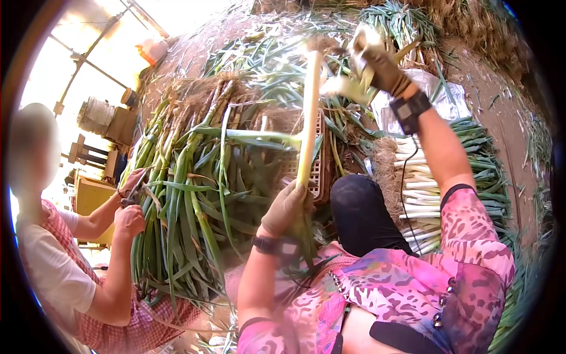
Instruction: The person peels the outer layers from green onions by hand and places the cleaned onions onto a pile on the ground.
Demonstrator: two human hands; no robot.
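My left hand (283, 209), in a thin glove, is closed around the lower part of a large green onion (309, 118). The stalk stands nearly upright, its pale root end up and its green leaves hanging below my hand. My gloved right hand (377, 65) is raised beyond it to the right, smeared by motion. Pale strips of peeled leaf (348, 89) trail from its fingers, apart from the stalk. Left of my hands lies a big heap of untrimmed green onions (183, 189), roots toward the far side. Cleaned white-stemmed onions (421, 194) lie in a row at the right.
A co-worker (65, 253) in a checked apron sits at the left, both hands at the heap's edge. A plastic crate (318, 159) stands behind my left hand. White sacking (451, 94), scattered leaves (259, 65) and another onion bundle (401, 23) lie on the floor.
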